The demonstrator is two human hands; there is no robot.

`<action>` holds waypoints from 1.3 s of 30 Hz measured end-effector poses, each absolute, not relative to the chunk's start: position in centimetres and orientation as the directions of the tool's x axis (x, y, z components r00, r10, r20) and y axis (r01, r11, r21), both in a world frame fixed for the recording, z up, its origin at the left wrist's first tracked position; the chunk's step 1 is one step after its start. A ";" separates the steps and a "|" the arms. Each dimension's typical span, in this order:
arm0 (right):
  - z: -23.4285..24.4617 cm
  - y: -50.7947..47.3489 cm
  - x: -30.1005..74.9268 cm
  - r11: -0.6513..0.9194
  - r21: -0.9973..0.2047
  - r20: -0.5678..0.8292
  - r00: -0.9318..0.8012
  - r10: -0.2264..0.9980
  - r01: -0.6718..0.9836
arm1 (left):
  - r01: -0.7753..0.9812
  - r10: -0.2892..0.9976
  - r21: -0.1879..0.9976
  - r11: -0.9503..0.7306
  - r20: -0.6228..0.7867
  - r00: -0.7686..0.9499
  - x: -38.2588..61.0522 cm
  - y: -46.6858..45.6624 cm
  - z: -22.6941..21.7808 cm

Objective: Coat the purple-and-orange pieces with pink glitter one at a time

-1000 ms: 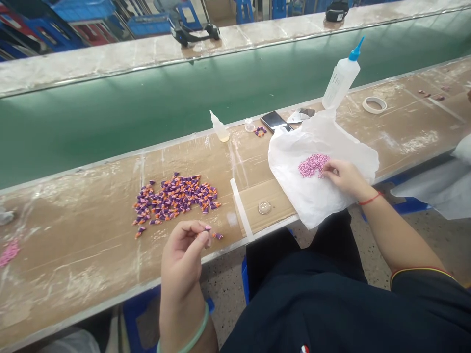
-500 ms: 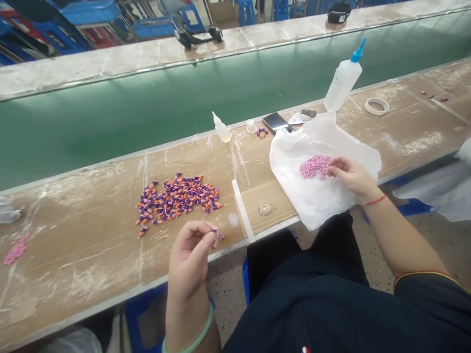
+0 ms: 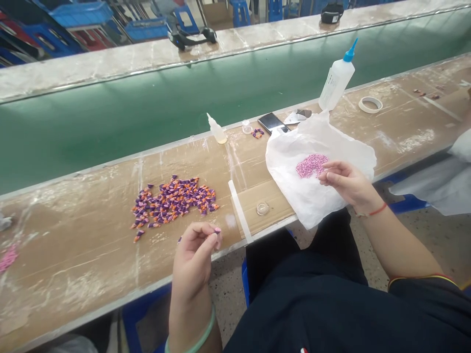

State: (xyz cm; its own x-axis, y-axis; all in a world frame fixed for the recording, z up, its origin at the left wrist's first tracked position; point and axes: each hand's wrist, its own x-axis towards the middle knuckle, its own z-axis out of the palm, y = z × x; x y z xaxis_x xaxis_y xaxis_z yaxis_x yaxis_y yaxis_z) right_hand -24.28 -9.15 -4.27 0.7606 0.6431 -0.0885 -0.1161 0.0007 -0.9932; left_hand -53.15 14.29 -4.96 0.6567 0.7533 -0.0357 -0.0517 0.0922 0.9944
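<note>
Your left hand (image 3: 196,252): pinched on one purple piece (image 3: 217,230) over the table (image 3: 91,245) edge; steady it. Your right hand (image 3: 344,181): fingertips narrowed beside the pink beads (image 3: 312,164) on the white sheet (image 3: 294,196); whether it holds a bead, cannot tell.

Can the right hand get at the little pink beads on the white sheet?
Probably yes: the right hand sits beside the heap of tiny pink beads on the crumpled white plastic sheet, fingertips almost touching it, nothing lying between.

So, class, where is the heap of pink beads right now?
Head view, right of centre: the pink beads lie on the white sheet, just left of the right hand.
</note>
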 end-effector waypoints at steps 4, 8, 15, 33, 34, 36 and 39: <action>-3.5 -8.6 -25.6 0.042 -0.988 -0.078 0.720 0.690 -0.146 | -0.090 0.704 0.989 0.117 -0.019 0.710 -52.5 13.6 -4.7; -3.0 -7.7 -27.1 0.092 -0.967 -0.093 0.669 0.738 -0.236 | -0.065 0.671 0.990 0.126 -0.037 0.741 -51.5 12.7 -4.8; -2.6 -5.2 -31.1 0.237 -0.918 -0.032 0.655 0.755 -0.318 | -0.069 0.484 0.986 0.153 -0.014 0.875 -47.6 9.4 -3.2; -1.3 -4.3 -33.8 0.262 -0.940 0.342 0.579 0.740 0.221 | -0.165 0.467 0.959 0.230 0.040 0.883 -44.9 7.3 -1.8; -1.1 -4.3 -33.8 0.259 -0.915 0.395 0.563 0.726 0.308 | -0.179 0.474 0.959 0.219 0.055 0.879 -44.9 7.3 -1.8; -0.9 -4.3 -33.8 0.249 -0.860 0.476 0.527 0.704 0.445 | -0.203 0.499 0.963 0.179 0.089 0.862 -44.9 7.3 -1.9; -0.9 -4.4 -34.0 0.253 -0.833 0.510 0.507 0.695 0.491 | -0.227 0.541 0.974 0.014 0.184 0.821 -45.0 7.3 -1.9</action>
